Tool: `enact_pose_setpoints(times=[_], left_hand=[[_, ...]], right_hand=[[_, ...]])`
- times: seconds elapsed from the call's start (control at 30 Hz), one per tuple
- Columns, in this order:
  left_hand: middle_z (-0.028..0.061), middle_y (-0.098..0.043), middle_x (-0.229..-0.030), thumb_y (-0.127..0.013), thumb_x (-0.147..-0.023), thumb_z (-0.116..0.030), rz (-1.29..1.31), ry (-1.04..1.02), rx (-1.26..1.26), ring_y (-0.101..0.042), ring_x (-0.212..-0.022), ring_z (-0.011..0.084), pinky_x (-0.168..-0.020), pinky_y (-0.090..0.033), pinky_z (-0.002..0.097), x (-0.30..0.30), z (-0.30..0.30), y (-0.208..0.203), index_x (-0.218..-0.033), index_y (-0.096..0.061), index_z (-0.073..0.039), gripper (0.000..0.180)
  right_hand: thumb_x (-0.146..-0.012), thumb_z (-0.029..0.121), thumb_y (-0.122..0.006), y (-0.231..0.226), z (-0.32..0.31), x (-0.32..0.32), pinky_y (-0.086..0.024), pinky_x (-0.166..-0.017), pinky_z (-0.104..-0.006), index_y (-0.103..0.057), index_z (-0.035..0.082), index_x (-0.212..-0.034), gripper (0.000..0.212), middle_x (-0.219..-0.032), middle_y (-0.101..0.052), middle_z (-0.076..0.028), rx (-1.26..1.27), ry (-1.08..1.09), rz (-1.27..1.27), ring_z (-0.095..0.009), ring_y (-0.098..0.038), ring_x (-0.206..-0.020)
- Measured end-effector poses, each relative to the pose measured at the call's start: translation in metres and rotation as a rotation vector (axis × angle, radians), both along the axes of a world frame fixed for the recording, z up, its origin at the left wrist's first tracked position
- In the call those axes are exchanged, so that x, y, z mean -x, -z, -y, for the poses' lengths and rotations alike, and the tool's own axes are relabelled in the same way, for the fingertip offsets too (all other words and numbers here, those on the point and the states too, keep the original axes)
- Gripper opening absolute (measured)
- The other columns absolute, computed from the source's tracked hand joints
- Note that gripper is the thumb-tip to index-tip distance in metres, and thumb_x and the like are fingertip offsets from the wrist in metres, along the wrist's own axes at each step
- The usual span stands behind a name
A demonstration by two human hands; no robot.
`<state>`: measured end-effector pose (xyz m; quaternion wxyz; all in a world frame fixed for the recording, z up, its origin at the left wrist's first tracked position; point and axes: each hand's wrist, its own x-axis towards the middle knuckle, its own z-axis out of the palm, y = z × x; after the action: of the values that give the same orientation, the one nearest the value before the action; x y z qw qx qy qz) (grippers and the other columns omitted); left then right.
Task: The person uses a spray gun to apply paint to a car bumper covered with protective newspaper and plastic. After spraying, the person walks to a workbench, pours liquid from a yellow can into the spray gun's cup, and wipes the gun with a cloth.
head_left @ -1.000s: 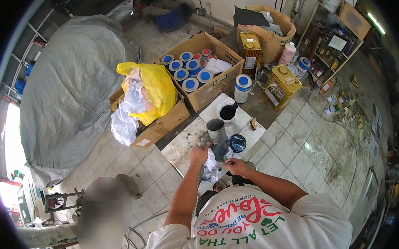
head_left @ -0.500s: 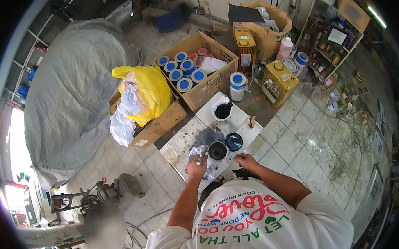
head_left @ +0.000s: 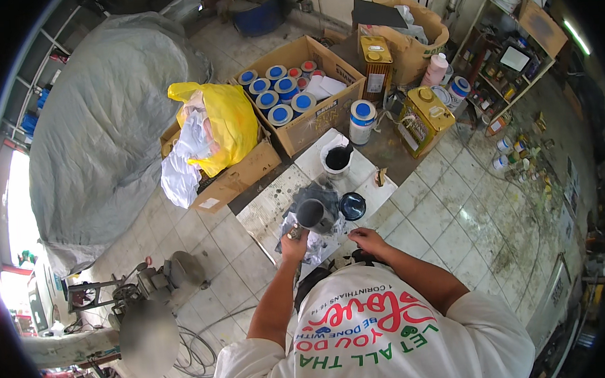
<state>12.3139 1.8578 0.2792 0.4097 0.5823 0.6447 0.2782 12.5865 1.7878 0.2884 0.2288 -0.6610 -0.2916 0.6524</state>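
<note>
My left hand (head_left: 294, 246) is closed round what looks like a metal spray gun (head_left: 295, 231) with a dark grey cup (head_left: 311, 214). The cup tilts above a paint-stained white board (head_left: 269, 211), and its open mouth shows a grey inside. To its right sits a round, shiny dark lid or shallow cup (head_left: 352, 205). My right hand (head_left: 368, 242) is near that piece, fingers drawn together; what they hold, if anything, is hidden. Farther back on the board stands a white tub (head_left: 336, 168) of black paint. Crumpled, stained plastic or paper (head_left: 314, 246) lies under the spray gun.
Behind the board are a carton (head_left: 320, 125) of blue- and red-lidded cans, a single can (head_left: 362, 122) and gold tins (head_left: 425, 119). A yellow bag (head_left: 227, 128) fills another box at left. A covered bulky shape (head_left: 108, 131) stands farther left, beyond a small wheeled machine (head_left: 170, 278).
The dark grey cup has tipped and shifted left and away from me, along with my left hand. My right hand has moved slightly left.
</note>
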Motion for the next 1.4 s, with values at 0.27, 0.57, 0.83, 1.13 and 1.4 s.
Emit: enact_pose_setpoints(times=[0.27,0.57,0.83,1.13,1.4], left_hand=[[0.0208,-0.071,-0.093,-0.069,-0.089,-0.044,-0.299,-0.055,-0.161,-0.068,-0.084,0.0452,-0.073,-0.054,0.0497,-0.009,-0.004,-0.004,-0.100,-0.069,-0.007,0.038],[0.0157,-0.068,-0.086,-0.072,-0.088,-0.039,-0.349,-0.006,-0.374,-0.066,-0.075,0.0434,-0.063,-0.052,0.0522,-0.009,0.010,-0.016,-0.088,-0.061,-0.010,0.032],[0.0125,-0.068,-0.078,-0.073,-0.089,-0.036,-0.256,-0.016,-0.220,-0.067,-0.070,0.0341,-0.064,-0.052,0.0472,-0.002,0.015,-0.009,-0.090,-0.067,-0.007,0.029],[0.0135,-0.071,-0.077,-0.070,-0.091,-0.041,0.051,0.035,0.319,-0.071,-0.076,0.0295,-0.072,-0.054,0.0415,0.038,-0.015,-0.009,-0.101,-0.072,-0.006,0.037],[0.0182,-0.070,-0.110,-0.068,-0.090,-0.047,-0.401,0.010,-0.048,-0.065,-0.105,0.0405,-0.086,-0.052,0.0477,0.070,-0.063,-0.029,-0.122,-0.067,-0.012,0.048]], right_hand=[[-0.090,0.042,-0.071,0.000,0.004,0.001,-0.047,-0.063,-0.0291,-0.068,0.015,-0.119,0.040,-0.087,-0.058,0.004,0.009,0.027,0.015,-0.010,-0.053,-0.074],[-0.090,0.042,-0.072,0.007,0.013,-0.003,-0.047,-0.064,-0.0298,-0.067,0.012,-0.123,0.045,-0.101,-0.065,0.000,-0.024,0.016,0.036,-0.012,-0.055,-0.079],[-0.095,0.047,-0.063,0.007,0.011,-0.001,-0.049,-0.060,-0.0309,-0.065,0.012,-0.125,0.046,-0.102,-0.066,-0.002,-0.004,-0.014,0.071,-0.014,-0.057,-0.071],[-0.097,0.070,-0.042,-0.005,-0.019,0.027,-0.062,-0.066,-0.0478,-0.051,0.012,-0.139,0.072,-0.113,-0.066,-0.011,0.157,0.276,-0.292,-0.031,-0.072,-0.080],[-0.094,0.071,-0.047,0.009,-0.048,0.091,-0.060,-0.067,-0.0470,-0.049,0.010,-0.137,0.075,-0.115,-0.064,-0.012,0.201,0.247,-0.203,-0.031,-0.069,-0.090]])
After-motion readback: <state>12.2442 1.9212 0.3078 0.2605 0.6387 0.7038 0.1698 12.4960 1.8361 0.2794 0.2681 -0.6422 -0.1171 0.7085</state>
